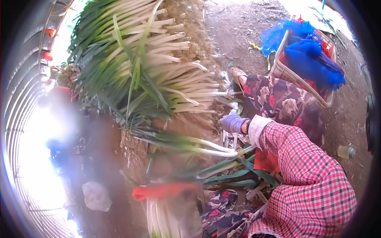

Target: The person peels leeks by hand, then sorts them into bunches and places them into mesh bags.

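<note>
My right hand, in a lavender glove, is closed with its fingers curled downward. What lies inside them, if anything, is hidden. Just below it, loose leeks lie crosswise, their white root ends toward my knees. A big pile of leeks lies beyond the hand, green tops to the left and white stalks to the right. At the bottom, a bundle of leeks has a red band around it. My left sleeve runs off the bottom edge, and my left hand is out of view.
A pale plastic crate holding blue netting stands at the upper right. A small jar is on the dirt floor at the right. Leek leaves and scraps lie between my legs. A whitish lump shows at the lower left, where the view is hazy.
</note>
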Available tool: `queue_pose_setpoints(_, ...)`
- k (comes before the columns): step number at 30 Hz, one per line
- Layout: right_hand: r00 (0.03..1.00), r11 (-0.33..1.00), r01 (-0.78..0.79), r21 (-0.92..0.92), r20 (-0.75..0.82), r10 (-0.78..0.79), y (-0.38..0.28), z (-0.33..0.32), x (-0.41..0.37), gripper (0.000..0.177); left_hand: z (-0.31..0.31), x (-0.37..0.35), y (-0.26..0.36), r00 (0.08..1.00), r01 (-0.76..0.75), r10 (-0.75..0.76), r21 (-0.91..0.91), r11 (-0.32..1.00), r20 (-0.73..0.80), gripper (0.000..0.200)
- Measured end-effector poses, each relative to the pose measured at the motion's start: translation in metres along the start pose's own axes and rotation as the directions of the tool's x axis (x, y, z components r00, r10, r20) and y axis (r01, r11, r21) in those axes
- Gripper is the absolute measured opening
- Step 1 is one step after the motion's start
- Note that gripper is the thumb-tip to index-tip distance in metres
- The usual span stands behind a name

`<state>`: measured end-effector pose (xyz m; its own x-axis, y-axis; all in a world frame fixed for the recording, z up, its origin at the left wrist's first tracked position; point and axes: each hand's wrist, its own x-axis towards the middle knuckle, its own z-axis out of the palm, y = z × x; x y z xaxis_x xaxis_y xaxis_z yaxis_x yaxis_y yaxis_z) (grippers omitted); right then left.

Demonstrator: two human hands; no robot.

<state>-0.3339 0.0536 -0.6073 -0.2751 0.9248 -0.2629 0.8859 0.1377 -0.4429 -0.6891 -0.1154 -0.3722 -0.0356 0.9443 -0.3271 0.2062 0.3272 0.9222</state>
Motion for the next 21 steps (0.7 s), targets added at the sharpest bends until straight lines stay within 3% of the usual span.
queue_pose_setpoints(4, 0.986, 0.987, -0.153, -0.047, 0.063, 0.156, 0.014, -0.006, 0.035, 0.035, 0.035, 0.037, 0.007, 0.993, 0.068, -0.031, -0.342, 0.937, 0.112, 0.055)
queue_pose_setpoints(8, 0.932, 0.992, 0.045, 0.117, -0.363, 0.000, 0.000, -0.034, 0.095, 0.032, 0.043, 0.054, 0.008, 0.986, 0.116, -0.050, -0.439, 0.891, 0.159, 0.056)
queue_pose_setpoints(11, 0.699, 0.938, 0.296, 0.180, -0.710, -0.085, -0.011, -0.079, 0.159, 0.031, 0.052, 0.068, 0.010, 0.983, 0.105, -0.032, -0.412, 0.905, 0.181, 0.056)
queue_pose_setpoints(12, 0.626, 0.931, 0.339, 0.132, -0.771, -0.118, -0.020, -0.105, 0.176, 0.033, 0.053, 0.076, 0.005, 0.981, 0.068, -0.007, -0.312, 0.948, 0.193, 0.055)
queue_pose_setpoints(13, 0.544, 0.923, 0.375, 0.081, -0.826, -0.149, -0.033, -0.139, 0.186, 0.034, 0.056, 0.080, 0.009, 0.978, 0.113, -0.030, -0.401, 0.909, 0.207, 0.059)
queue_pose_setpoints(15, 0.652, 0.950, 0.296, 0.102, -0.748, -0.123, -0.060, -0.202, 0.193, 0.040, 0.061, 0.087, 0.016, 0.966, 0.203, -0.068, -0.564, 0.800, 0.251, 0.067)
queue_pose_setpoints(17, 0.592, 0.965, 0.236, -0.114, -0.770, -0.236, -0.071, -0.247, 0.214, 0.045, 0.062, 0.098, 0.016, 0.947, 0.254, -0.093, -0.539, 0.803, 0.308, 0.083)
queue_pose_setpoints(19, 0.582, 0.950, 0.132, -0.283, -0.754, -0.305, -0.077, -0.282, 0.232, 0.046, 0.069, 0.104, -0.007, 0.944, 0.280, -0.134, -0.518, 0.808, 0.301, 0.080)
queue_pose_setpoints(21, 0.622, 0.912, 0.000, -0.411, -0.714, -0.322, -0.080, -0.313, 0.246, 0.044, 0.070, 0.119, -0.023, 0.948, 0.201, -0.025, -0.536, 0.820, 0.318, 0.067)
